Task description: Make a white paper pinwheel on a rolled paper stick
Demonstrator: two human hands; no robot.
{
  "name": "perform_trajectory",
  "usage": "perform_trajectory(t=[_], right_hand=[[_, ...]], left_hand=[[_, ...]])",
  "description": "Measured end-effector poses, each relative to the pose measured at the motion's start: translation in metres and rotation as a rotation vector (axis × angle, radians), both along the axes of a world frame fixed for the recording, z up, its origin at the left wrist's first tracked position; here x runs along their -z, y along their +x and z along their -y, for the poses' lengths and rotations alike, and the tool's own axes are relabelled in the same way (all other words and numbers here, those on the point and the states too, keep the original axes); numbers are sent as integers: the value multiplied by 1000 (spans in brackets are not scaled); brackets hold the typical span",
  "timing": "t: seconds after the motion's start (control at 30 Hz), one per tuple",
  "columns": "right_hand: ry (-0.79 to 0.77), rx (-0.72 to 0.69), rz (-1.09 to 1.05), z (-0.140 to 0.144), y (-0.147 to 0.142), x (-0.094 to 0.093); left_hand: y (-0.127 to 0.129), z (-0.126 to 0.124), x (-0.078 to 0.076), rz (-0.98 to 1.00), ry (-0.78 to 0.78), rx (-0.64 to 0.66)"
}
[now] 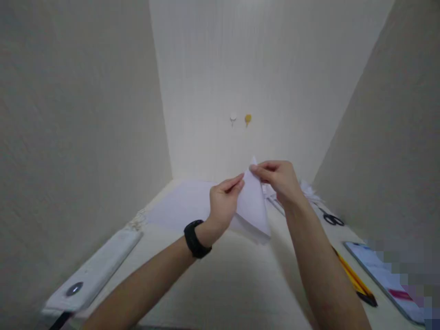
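Observation:
A folded white paper [253, 208], roughly triangular, is held up above the pale table [237, 279] between both hands. My left hand [225, 201], with a black watch on its wrist, pinches the paper's left edge near the top. The paper's top corner is pinched by my right hand [280, 178]. A flat white sheet [187, 201] lies on the table behind my left hand.
Black-handled scissors [332, 219] lie at the right by a heap of white paper scraps [309, 190]. Yellow pencils [354, 275] and a printed sheet [385, 275] sit at the near right. A white flat device [92, 272] lies at the left. Walls close in on three sides.

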State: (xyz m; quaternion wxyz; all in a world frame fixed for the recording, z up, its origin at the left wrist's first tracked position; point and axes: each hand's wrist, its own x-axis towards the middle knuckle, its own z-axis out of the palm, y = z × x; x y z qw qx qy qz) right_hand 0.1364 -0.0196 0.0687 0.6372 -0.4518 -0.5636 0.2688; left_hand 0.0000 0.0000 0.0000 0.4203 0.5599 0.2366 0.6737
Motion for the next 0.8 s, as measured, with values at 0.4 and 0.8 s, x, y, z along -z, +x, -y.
perform_trajectory(t=[0.4,0.8], right_hand=[[15,34,78,2,1,0],[51,-12,-42,-1,0,2]], left_hand=[[-3,6,-10,-83,-95,-10],[-4,12,-12,-104,-102,59]])
